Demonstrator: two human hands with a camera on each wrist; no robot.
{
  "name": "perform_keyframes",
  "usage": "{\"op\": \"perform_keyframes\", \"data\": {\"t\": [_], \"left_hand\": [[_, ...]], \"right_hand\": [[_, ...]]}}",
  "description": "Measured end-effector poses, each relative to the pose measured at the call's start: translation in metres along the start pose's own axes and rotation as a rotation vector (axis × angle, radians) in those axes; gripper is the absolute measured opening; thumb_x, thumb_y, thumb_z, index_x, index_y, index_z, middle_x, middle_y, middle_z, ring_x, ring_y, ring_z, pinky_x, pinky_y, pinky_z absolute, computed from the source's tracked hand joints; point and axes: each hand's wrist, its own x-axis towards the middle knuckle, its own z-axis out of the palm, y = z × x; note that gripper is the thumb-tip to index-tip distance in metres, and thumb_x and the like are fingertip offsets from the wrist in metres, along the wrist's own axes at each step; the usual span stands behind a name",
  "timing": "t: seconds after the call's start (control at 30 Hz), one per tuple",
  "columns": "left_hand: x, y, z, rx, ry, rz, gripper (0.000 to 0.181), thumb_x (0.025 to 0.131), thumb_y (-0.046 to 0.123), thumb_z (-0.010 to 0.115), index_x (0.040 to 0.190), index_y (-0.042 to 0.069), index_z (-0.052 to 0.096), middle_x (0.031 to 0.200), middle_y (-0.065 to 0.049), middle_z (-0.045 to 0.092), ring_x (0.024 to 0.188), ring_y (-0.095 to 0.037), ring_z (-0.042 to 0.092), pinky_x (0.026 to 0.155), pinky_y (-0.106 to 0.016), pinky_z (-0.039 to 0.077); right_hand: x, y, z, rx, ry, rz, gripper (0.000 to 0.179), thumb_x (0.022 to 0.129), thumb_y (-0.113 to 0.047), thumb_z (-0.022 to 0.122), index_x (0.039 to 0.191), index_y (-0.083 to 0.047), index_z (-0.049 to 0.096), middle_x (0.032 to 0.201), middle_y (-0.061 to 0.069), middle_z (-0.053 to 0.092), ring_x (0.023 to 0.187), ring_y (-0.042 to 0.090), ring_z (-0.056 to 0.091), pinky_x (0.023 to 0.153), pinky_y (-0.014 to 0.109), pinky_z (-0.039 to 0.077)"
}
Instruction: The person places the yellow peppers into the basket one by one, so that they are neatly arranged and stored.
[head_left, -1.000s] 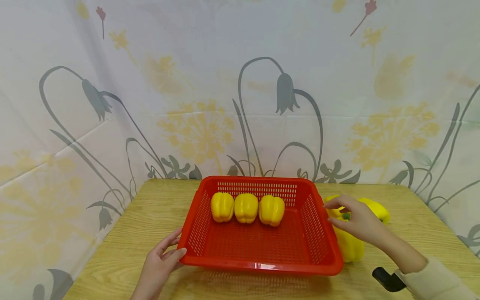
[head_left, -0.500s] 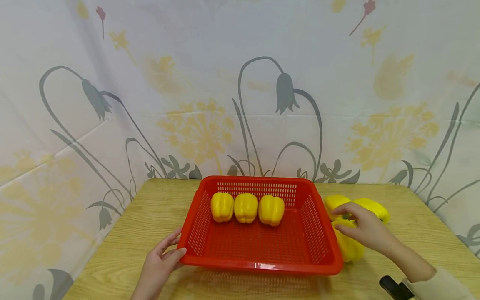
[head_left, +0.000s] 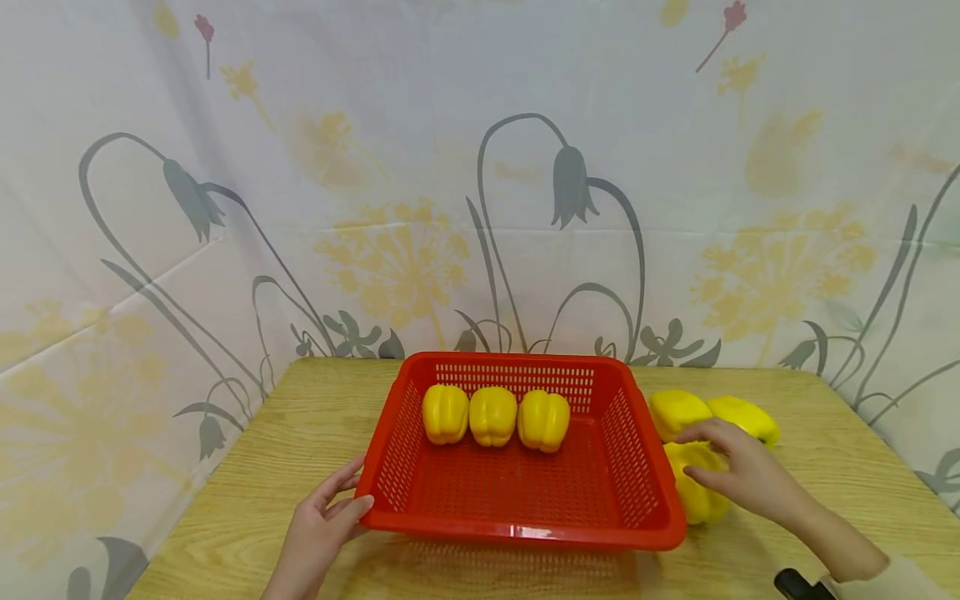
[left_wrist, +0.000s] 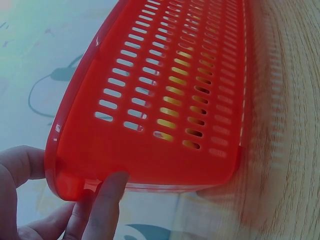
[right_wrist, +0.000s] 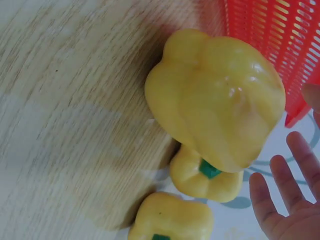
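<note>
Pale cloth (head_left: pixel 412 167) hangs at the back, with gray and yellow flowers on it. Before it is a table (head_left: pixel 292 433) that looks like light wood. On the table is a red basket (head_left: pixel 525 533) with lots of little holes in its sides.

Three yellow peppers are in the basket, in a row by the far side: a left pepper (head_left: pixel 446 414), a middle pepper (head_left: pixel 492 417) and a right pepper (head_left: pixel 543 421). Three more are on the table, to the right of the basket. One is the near pepper (head_left: pixel 693 496), just beside the basket. Behind it are the far pepper (head_left: pixel 675 408) and the far right pepper (head_left: pixel 746 415). Two of these show green stems (right_wrist: pixel 210 170).

The left hand (head_left: pixel 318 521) pinches the basket at its near left corner, thumb on the rim and fingers on the outside. The right hand (head_left: pixel 750 467) is close to the near pepper, its fingers spread and holding nothing. I cannot tell if it touches the pepper. The two hands are well apart.
</note>
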Motion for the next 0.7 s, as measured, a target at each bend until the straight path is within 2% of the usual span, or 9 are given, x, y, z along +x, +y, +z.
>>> {"op": "perform_keyframes", "data": {"t": [0.2, 0.37, 0.6, 0.7], "left_hand": [[0.001, -0.001, 0.000, 0.006, 0.001, -0.001, 0.051, 0.087, -0.001, 0.059, 0.136, 0.002, 0.044, 0.117, -0.017, 0.044, 0.093, -0.025, 0.061, 0.073, -0.037, 0.055], [0.000, 0.000, 0.001, -0.001, 0.005, -0.001, 0.051, 0.087, -0.002, 0.060, 0.135, 0.003, 0.046, 0.116, -0.018, 0.044, 0.093, -0.025, 0.061, 0.073, -0.037, 0.055], [0.000, -0.001, 0.000, -0.005, -0.005, 0.013, 0.051, 0.087, -0.002, 0.059, 0.136, 0.002, 0.044, 0.117, -0.017, 0.043, 0.093, -0.024, 0.061, 0.072, -0.037, 0.055], [0.000, -0.002, -0.001, -0.010, -0.007, 0.015, 0.051, 0.088, -0.002, 0.059, 0.137, 0.001, 0.044, 0.117, -0.017, 0.043, 0.094, -0.024, 0.061, 0.073, -0.036, 0.055]], "right_hand": [[-0.006, 0.007, 0.001, -0.019, -0.014, 0.023, 0.036, 0.066, -0.006, 0.082, 0.096, -0.015, 0.064, 0.095, -0.007, 0.058, 0.089, 0.011, 0.053, 0.069, 0.035, 0.053], [-0.012, 0.012, 0.003, 0.037, -0.053, 0.047, 0.034, 0.068, -0.008, 0.081, 0.096, -0.016, 0.063, 0.094, -0.006, 0.055, 0.091, 0.011, 0.051, 0.066, 0.047, 0.052], [-0.016, 0.016, 0.008, -0.013, -0.050, 0.023, 0.039, 0.066, -0.014, 0.084, 0.099, -0.018, 0.063, 0.101, -0.005, 0.053, 0.093, 0.007, 0.048, 0.070, 0.035, 0.050], [-0.017, 0.016, 0.009, 0.016, -0.073, 0.068, 0.044, 0.065, -0.017, 0.084, 0.103, -0.015, 0.063, 0.106, 0.002, 0.051, 0.097, 0.015, 0.048, 0.072, 0.043, 0.050]]}}
